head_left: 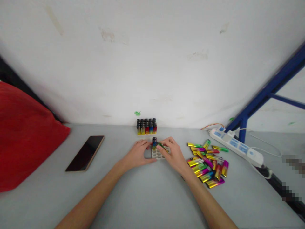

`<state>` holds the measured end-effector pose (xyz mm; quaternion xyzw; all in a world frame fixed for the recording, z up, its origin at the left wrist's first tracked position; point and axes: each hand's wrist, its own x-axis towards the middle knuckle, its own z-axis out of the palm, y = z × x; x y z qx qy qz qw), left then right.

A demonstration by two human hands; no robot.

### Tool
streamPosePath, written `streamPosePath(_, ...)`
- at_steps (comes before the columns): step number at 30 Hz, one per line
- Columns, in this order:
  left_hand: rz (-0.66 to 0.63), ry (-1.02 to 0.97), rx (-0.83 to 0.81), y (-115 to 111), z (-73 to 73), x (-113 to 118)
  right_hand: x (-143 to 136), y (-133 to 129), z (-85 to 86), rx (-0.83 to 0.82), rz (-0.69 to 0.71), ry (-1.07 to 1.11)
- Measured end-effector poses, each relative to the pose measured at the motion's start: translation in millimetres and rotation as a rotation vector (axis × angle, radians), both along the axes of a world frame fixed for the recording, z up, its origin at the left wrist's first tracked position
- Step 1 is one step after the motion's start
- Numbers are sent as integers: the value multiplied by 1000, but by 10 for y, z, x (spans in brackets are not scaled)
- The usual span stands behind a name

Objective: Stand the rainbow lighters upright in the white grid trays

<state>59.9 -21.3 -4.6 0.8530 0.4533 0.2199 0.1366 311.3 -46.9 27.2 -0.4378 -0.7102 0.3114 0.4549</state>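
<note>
A small pale tray (156, 154) with rows of round holes lies on the table between my hands. My left hand (136, 154) grips its left side, thumb along the near edge and fingers at the far corner. One dark-topped lighter (154, 143) stands upright in the tray's far left part. My right hand (173, 154) is over the tray's right side, with a green and yellow lighter (162, 146) pinched at a tilt between thumb and fingers. Part of the tray is hidden under this hand.
Several lighters stand in a block (146, 127) by the wall. Right of my right hand lies a loose pile of shiny coloured lighters (206, 165). A white power strip (235, 146) with cables is beyond it. A phone (85, 153) and a red cloth (26, 136) are at left.
</note>
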Motion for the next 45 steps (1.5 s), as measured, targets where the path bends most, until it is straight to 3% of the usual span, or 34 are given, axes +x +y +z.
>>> streamPosePath(7,-10,-18,-10,-1,-18,-12,-17,53,-64,-21,-7,-93)
streamPosePath(12,-4,-28,-23,0,-27,-14,-14,98,-82,19,72,-370)
streamPosePath(17,-18,-29,-37,7,-16,-9,-13,114,-9,64,150,-482)
streamPosePath(22,-11,-15,-33,20,-12,-17,-42,84,67,41,108,-619)
streamPosePath(29,-16,7,-22,85,-25,-53,-88,-68,308,-13,-24,-827)
streamPosePath(33,-7,4,-34,109,-21,-56,281,-300,296,-2,2,-654)
streamPosePath(37,-9,4,-40,108,-30,-61,1018,-743,175,134,-147,-538)
streamPosePath(41,-13,2,-34,111,-43,-68,1782,-1227,17,302,-286,-562)
streamPosePath(45,-19,1,-28,127,-42,-76,2174,-1504,-185,342,-264,-666)
